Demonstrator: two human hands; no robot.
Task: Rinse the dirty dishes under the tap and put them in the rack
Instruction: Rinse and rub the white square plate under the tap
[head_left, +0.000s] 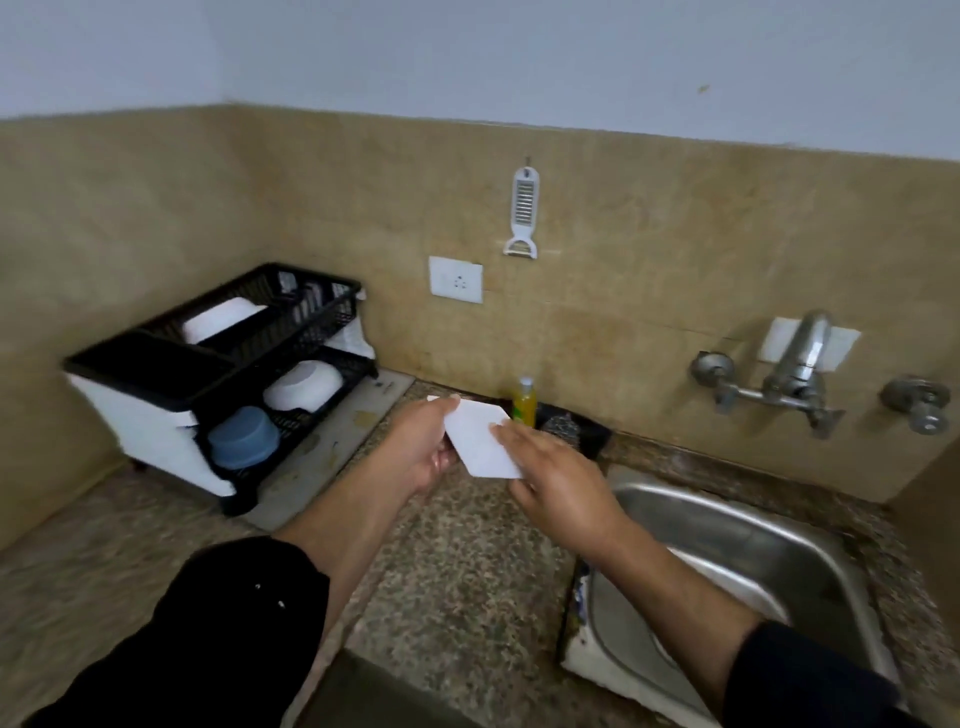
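A white angular plate (480, 441) is held in the air to the left of the sink (701, 501), over the speckled counter (467, 571) and short of the dish rack (156, 364), which stands further left again. The plate's far-left edge is gripped by the left hand (421, 447), fingers curled beneath and thumb on top. Its sink-side edge is pinched by the right hand (561, 483), fingers laid over the upper face.

The step in hand is judged to be the carry to the rack, the plate being well clear of the tap (800, 358) above the sink's back edge.

To do it well, the plate should be tipped so drips run off before the rack is reached, then passed fully to the left hand. A free place should be chosen: the lower tier holds a white bowl (304, 387) and a blue bowl (241, 436), and a white dish (218, 317) lies in the upper tier. The plate is best stood on edge and released only once it is seated.
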